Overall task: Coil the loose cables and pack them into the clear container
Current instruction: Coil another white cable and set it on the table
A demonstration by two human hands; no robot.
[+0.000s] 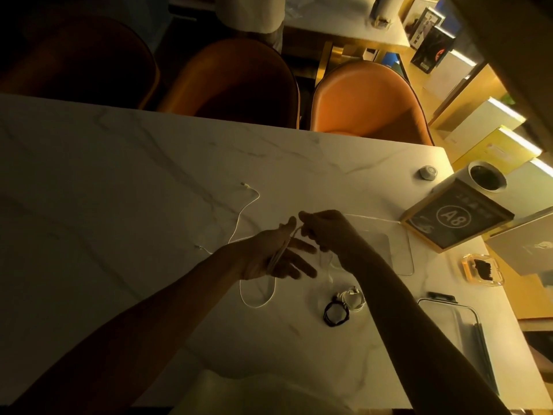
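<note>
A thin white cable point(244, 209) trails across the marble table point(119, 205), its far plug lying at the upper left. My left hand point(273, 256) is held out with straight fingers, and several loops of the cable are wound round its palm. My right hand point(326, 232) pinches the cable just above the left thumb. One loop point(257, 298) hangs down onto the table below the left hand. A coiled black cable point(335, 314) and a coiled white cable point(353, 298) lie under my right forearm. The clear container point(401, 250) sits behind my right hand, partly hidden.
A clear lid with a dark clip point(457, 324) lies at the right edge. A framed A8 sign point(454, 218), a white cup holder point(484, 178), a small knob point(427, 172) and an amber ashtray point(481, 269) stand at the far right. Orange chairs point(368, 103) line the far side.
</note>
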